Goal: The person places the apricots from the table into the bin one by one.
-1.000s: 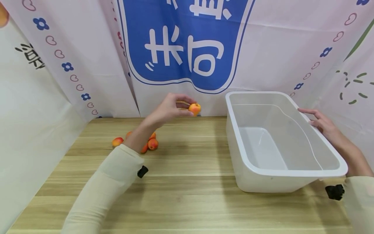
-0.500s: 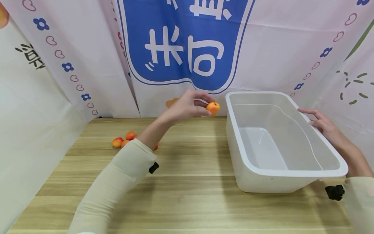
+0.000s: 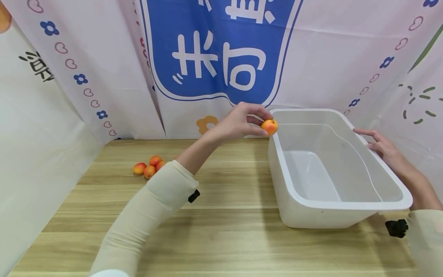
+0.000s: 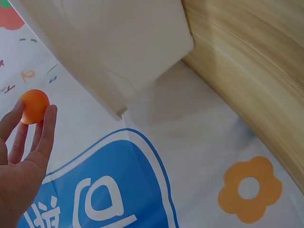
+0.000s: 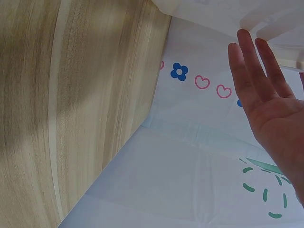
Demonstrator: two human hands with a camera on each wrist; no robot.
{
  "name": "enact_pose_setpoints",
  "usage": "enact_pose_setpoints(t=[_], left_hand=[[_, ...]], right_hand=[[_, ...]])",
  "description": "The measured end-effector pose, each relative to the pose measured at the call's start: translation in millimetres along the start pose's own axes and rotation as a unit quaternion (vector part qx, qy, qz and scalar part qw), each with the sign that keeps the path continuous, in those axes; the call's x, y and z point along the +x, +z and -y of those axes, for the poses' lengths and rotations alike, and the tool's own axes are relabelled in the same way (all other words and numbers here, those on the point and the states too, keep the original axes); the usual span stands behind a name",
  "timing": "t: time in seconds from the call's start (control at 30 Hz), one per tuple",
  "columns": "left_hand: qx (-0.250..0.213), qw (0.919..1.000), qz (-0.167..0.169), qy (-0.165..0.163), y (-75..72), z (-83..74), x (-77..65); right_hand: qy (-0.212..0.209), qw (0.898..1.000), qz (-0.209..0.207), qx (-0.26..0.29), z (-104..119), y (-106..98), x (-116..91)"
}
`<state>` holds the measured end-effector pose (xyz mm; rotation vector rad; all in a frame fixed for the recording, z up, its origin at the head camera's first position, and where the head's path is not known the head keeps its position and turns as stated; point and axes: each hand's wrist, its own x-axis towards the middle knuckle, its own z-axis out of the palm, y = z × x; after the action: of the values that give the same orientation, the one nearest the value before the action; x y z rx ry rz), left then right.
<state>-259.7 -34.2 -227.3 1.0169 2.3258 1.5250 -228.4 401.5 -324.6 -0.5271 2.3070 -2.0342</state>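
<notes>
Left hand (image 3: 240, 125): raised above the table (image 3: 225, 234), pinching one small fruit (image 3: 270, 127) between thumb and fingertips.
Pinched fruit: orange with a yellow tinge, up by the far end of the left rim of the tub (image 3: 318, 216); the left wrist view shows a gap between the two.
Right hand (image 3: 385, 150): at the tub's right side, fingers stretched out flat against the outer wall, gripping nothing small.
Tub: white, deep, standing upright on the right half of the table.
Fruit pile (image 3: 149, 172): at the left, toward the far edge; four show beside the left sleeve (image 3: 149, 215), one partly covered by it, with a sliver of orange past the forearm.
Wrists: a black piece (image 3: 194, 196) under the left cuff, another (image 3: 396, 227) by the right.
Cloth (image 3: 322, 69): white, hanging behind the table, with a blue panel (image 3: 216, 86) of white characters.
</notes>
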Motion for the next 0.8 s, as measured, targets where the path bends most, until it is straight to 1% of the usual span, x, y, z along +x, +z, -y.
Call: enact_pose_setpoints(t=[0.13, 0.27, 0.37, 0.5, 0.67, 0.8], left_hand=[[-0.004, 0.9999, 0.012, 0.004, 6.4, -4.1, 5.4], [-0.003, 0.9999, 0.015, 0.008, 13.0, -8.2, 11.2], [-0.004, 0.9997, 0.021, 0.012, 19.7, -9.8, 17.0], [-0.019, 0.9992, 0.034, 0.013, 32.0, -10.2, 26.4], [-0.011, 0.9983, 0.054, 0.018, 51.5, -10.4, 41.8], [0.006, 0.9978, 0.066, 0.013, 67.3, -7.4, 53.4]], right_hand=[[0.004, 1.000, -0.004, -0.002, 0.0, -0.4, -0.3], [0.009, 1.000, -0.005, 0.002, 0.7, 0.0, -0.9], [0.021, 1.000, -0.001, 0.004, 2.1, 1.1, -2.7], [0.037, 0.999, 0.004, -0.012, 3.1, 0.8, -4.2], [0.021, 1.000, 0.006, -0.011, 1.4, 1.1, -3.0], [0.013, 1.000, 0.005, -0.004, 1.2, 2.5, -2.7]])
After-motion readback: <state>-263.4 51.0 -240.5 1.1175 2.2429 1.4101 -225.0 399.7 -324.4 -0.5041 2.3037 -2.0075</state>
